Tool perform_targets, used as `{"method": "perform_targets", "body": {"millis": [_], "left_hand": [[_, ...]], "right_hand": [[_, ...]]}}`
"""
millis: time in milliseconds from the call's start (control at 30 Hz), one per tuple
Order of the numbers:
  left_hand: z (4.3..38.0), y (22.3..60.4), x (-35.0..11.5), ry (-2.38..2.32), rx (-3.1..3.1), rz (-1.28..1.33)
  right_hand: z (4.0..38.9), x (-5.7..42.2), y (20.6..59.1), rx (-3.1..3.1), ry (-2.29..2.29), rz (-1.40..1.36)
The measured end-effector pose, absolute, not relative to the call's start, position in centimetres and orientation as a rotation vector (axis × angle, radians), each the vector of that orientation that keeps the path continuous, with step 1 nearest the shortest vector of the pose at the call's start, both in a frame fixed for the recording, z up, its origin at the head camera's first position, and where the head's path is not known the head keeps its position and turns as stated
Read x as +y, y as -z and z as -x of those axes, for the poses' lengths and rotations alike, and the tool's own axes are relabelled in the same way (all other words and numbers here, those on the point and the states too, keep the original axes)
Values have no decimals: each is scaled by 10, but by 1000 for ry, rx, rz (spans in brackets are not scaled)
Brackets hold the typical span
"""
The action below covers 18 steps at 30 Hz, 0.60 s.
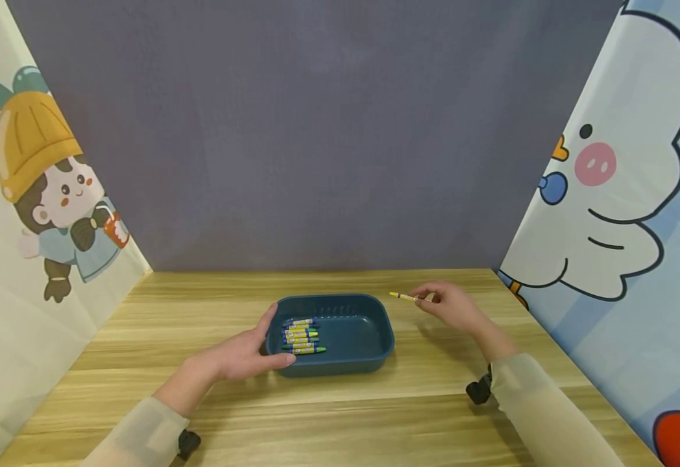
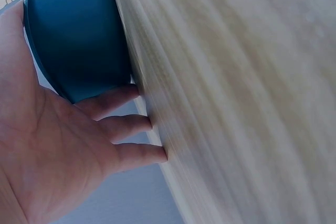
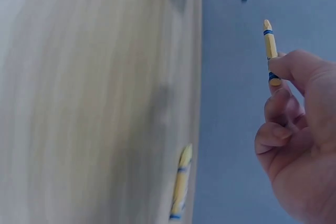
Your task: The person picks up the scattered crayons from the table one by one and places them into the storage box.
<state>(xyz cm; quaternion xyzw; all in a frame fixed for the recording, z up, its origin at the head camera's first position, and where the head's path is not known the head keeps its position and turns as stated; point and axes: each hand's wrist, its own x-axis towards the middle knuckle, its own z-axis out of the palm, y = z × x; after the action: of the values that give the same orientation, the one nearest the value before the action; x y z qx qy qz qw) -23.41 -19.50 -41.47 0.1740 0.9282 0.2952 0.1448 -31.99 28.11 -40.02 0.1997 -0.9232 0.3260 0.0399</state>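
Observation:
A dark blue rectangular tray [image 1: 340, 370] stands on the table, with several crayons [image 1: 302, 336] in yellow wrappers lying side by side in its left part. My left hand [image 1: 243, 353] rests against the tray's left end, thumb along the near rim and index finger toward the far corner. In the left wrist view its other fingers [image 2: 139, 153] reach straight down to the tabletop. To the right of the tray, my right hand [image 1: 451, 308] pinches a yellow crayon [image 3: 270, 45] between thumb and fingers, above the table, its tip toward the tray.
Another yellow crayon [image 3: 180, 184] lies on the wooden table [image 1: 340, 421] below the right hand. A grey panel [image 1: 316, 130] rises behind the table, and cartoon-printed sheets flank it at left [image 1: 1, 324] and right [image 1: 626, 162].

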Motion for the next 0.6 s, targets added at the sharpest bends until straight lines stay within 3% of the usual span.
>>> {"method": "perform_targets", "body": {"millis": [600], "left_hand": [[234, 414, -194, -849, 2675, -512]], "right_hand": [[314, 177, 380, -2800, -1091, -895]]}}
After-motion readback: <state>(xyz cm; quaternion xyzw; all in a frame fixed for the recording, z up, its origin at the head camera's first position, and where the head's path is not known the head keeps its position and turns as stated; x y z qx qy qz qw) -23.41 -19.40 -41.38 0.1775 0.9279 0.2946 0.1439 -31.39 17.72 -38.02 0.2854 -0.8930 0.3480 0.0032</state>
